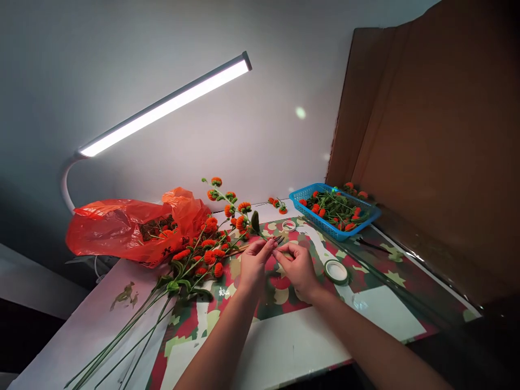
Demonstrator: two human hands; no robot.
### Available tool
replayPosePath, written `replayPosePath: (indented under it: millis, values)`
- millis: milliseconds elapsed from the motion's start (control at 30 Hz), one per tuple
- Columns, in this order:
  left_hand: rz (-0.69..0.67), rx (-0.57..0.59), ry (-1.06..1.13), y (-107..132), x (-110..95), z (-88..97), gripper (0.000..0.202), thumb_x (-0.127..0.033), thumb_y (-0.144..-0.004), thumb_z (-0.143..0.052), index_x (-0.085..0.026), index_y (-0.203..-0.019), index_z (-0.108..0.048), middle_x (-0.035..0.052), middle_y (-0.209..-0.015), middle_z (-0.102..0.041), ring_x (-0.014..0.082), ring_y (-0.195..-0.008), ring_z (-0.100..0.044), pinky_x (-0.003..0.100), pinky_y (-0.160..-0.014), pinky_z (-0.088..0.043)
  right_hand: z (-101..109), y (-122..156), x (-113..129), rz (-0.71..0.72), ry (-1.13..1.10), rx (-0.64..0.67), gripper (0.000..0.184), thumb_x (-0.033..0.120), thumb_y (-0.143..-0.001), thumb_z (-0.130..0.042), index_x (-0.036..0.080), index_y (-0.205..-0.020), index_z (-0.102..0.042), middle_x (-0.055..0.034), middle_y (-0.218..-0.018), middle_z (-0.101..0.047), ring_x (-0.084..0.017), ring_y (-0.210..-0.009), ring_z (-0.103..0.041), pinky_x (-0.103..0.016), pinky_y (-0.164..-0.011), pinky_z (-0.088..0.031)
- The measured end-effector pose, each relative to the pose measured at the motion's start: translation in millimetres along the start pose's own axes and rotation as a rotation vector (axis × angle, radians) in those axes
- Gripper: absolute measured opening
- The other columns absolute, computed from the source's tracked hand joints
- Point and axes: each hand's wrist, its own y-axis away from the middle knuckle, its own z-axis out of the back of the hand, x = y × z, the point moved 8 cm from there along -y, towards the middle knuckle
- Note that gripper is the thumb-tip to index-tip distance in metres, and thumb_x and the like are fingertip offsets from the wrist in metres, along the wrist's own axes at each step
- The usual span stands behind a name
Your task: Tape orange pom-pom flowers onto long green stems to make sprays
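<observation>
Over the middle of the table my left hand (254, 262) is closed on the lower stem of an artificial flower spray (229, 203). The spray tilts up to the left, with several orange fuzzy blooms and a dark green leaf (255, 222) near my fingers. My right hand (298, 265) meets the left one, thumb and fingers pinched at the stem's lower end; what exactly lies between them is mostly hidden. A small pointed dark metal tip (279, 239) shows just above the fingertips; I cannot tell which tool it belongs to.
Finished-looking orange flower stems (174, 284) lie at the left beside a red plastic bag (122, 230). A blue basket (345, 234) of flower pieces stands back right. Tape rolls (336, 272) lie right of my hands. A lamp (166, 105) hangs above; cardboard (430, 162) stands right.
</observation>
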Motion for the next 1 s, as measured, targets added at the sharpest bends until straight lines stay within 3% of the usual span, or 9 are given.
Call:
replayPosePath:
  millis: [200,433,600,833,1000]
  values:
    - [-0.088,0.061,-0.113,0,-16,-0.3,0.026,-0.031,-0.06,-0.078,-0.012,-0.077,-0.071,0.0052,-0.071,-0.069,0.0145,-0.066,-0.062,0.027,-0.069,-0.049,-1,-10,-9,-0.115,-0.108,0.136,0.023,0.039,-0.069,-0.066,0.017,-0.062,-0.062,0.0015,-0.054,-0.052,-0.012,-0.053,-0.044,-0.024,-0.05,-0.034]
    - [-0.011,0.14,0.042,2,-20,-9.8,0.029,-0.029,-0.059,-0.077,-0.013,-0.082,-0.071,0.0051,-0.072,-0.067,0.0165,-0.072,-0.063,0.029,-0.072,-0.048,-10,-9,-14,-0.21,-0.151,0.266,0.031,0.047,-0.07,-0.063,0.017,-0.065,-0.064,0.003,-0.053,-0.048,-0.008,-0.049,-0.036,-0.022,-0.047,-0.029]
    - [0.068,0.153,0.088,5,-12,-14.9,0.038,-0.027,-0.059,-0.078,-0.016,-0.094,-0.069,0.0043,-0.08,-0.068,0.0138,-0.076,-0.062,0.026,-0.074,-0.046,-6,-9,-4,-0.033,-0.115,0.163,0.024,0.039,-0.074,-0.059,0.017,-0.066,-0.062,0.0,-0.063,-0.057,-0.012,-0.059,-0.046,-0.024,-0.056,-0.037]
    - [-0.025,-0.038,0.001,0,-12,4.2,0.031,-0.031,-0.051,-0.081,-0.013,-0.072,-0.066,0.0022,-0.069,-0.066,0.0098,-0.059,-0.058,0.024,-0.063,-0.045,-4,0,-3,0.059,0.108,0.079,0.025,0.038,-0.081,-0.052,0.018,-0.068,-0.059,0.0039,-0.05,-0.044,-0.01,-0.045,-0.032,-0.024,-0.045,-0.025]
    - [-0.072,-0.128,0.006,1,-18,12.4,0.03,-0.034,-0.056,-0.079,-0.012,-0.073,-0.067,0.0048,-0.073,-0.069,0.0126,-0.065,-0.062,0.027,-0.068,-0.048,-3,7,19,0.295,0.385,0.028,0.022,0.029,-0.084,-0.05,0.02,-0.065,-0.058,-0.0003,-0.057,-0.054,-0.014,-0.054,-0.046,-0.026,-0.055,-0.031]
